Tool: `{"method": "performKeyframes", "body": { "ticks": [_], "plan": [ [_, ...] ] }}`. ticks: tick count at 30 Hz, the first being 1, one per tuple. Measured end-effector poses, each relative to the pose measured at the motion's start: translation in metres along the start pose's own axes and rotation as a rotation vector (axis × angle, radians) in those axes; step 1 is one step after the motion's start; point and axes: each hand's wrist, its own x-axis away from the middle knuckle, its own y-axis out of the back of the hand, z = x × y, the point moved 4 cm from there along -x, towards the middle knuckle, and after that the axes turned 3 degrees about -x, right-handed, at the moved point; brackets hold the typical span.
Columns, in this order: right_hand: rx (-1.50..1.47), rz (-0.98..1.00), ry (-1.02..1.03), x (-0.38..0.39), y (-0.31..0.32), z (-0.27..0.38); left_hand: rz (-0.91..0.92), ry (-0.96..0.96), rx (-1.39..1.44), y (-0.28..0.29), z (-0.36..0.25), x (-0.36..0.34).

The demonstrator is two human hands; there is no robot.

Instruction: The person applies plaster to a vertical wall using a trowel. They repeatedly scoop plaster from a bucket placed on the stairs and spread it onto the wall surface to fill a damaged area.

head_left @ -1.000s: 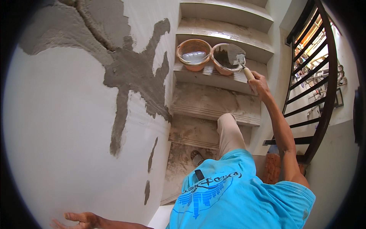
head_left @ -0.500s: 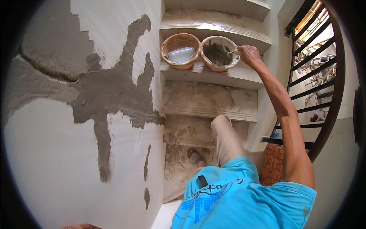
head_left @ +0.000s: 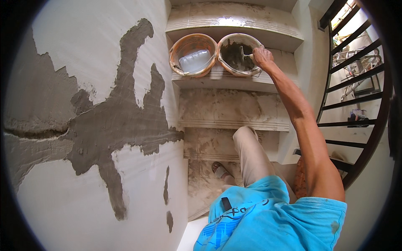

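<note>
My right hand is closed round the handle of a small trowel, reaching over the right rim of a mortar bucket. The trowel's blade dips toward wet grey mortar, which coats the inside of the bucket. Touching it on the left stands an orange bucket; a clear plastic bottle lies inside. On the white wall to my left, a wide patch of grey mortar spreads in uneven arms around a long crack. My left hand is out of view.
Both buckets rest on a stained stair step, with more steps above and below. A dark metal railing runs along the right side. My sandalled foot stands on a lower step.
My right hand has shifted slightly left with the trowel over the mortar. The view has turned, bringing more of the wall's crack into sight. My left hand has left the lower edge.
</note>
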Motion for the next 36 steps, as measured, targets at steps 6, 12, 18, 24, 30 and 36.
{"method": "performKeyframes", "body": {
  "ticks": [6,12,18,24,30,36],
  "plan": [
    [-0.058,0.035,-0.066,-0.001,-0.015,0.005,0.006,-0.006,-0.040,-0.001,-0.003,-0.003],
    [-0.118,0.040,-0.117,-0.006,-0.036,0.005,-0.006,-0.057,-0.057,-0.003,0.003,-0.001],
    [-0.182,0.066,-0.179,-0.007,-0.044,0.009,0.001,-0.135,-0.075,-0.005,0.019,0.007],
    [-0.294,0.082,-0.255,-0.007,-0.057,0.014,0.008,-0.008,-0.032,-0.006,0.006,0.002],
    [-0.443,0.178,-0.301,-0.009,-0.056,0.010,0.005,-0.001,-0.018,-0.004,-0.003,0.000],
    [-0.599,0.236,-0.368,-0.008,-0.060,0.005,-0.025,-0.019,-0.018,-0.006,0.005,0.002]
  ]
}}
